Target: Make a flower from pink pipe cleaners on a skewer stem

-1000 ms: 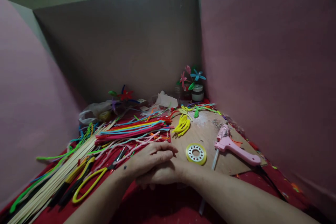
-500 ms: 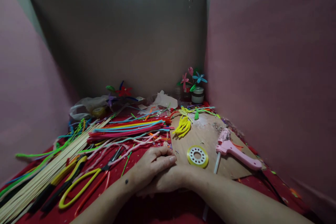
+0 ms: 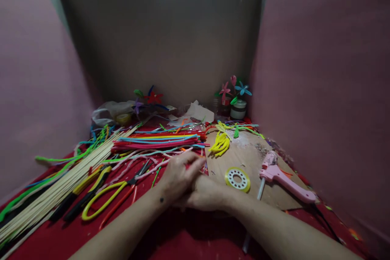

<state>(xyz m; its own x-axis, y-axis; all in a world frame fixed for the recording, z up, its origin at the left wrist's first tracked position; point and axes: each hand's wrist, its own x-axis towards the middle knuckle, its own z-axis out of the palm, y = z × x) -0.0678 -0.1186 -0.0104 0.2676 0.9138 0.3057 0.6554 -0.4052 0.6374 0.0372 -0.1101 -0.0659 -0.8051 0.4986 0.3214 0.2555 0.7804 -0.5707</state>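
Observation:
My left hand (image 3: 180, 174) lies across my right hand (image 3: 209, 193), its fingers folded over it near the front middle of the red cloth. The right hand's fingers are hidden beneath the left. No object shows between them. Right of the hands, a yellow-rimmed tape roll with a white core (image 3: 245, 185) rests on a brown board (image 3: 227, 162). A pink glue gun (image 3: 284, 180) lies farther right, a clear glue stick (image 3: 261, 189) protruding from it. Scissors with yellow and red handles (image 3: 133, 180) lie left of my left wrist.
Bundled thin sticks (image 3: 65, 187) and yellow-black handled pliers (image 3: 88, 197) lie left. Colourful pipe cleaners (image 3: 158, 144) spread behind my hands; a yellow bunch (image 3: 219, 145) sits on the board. Pipe-cleaner flowers (image 3: 243, 88) and a small jar (image 3: 238, 109) stand back right, between pink side walls.
The view has shifted, so the items appear farther right. My clasped hands have drawn closer together, with the left fingers curled more over the right hand.

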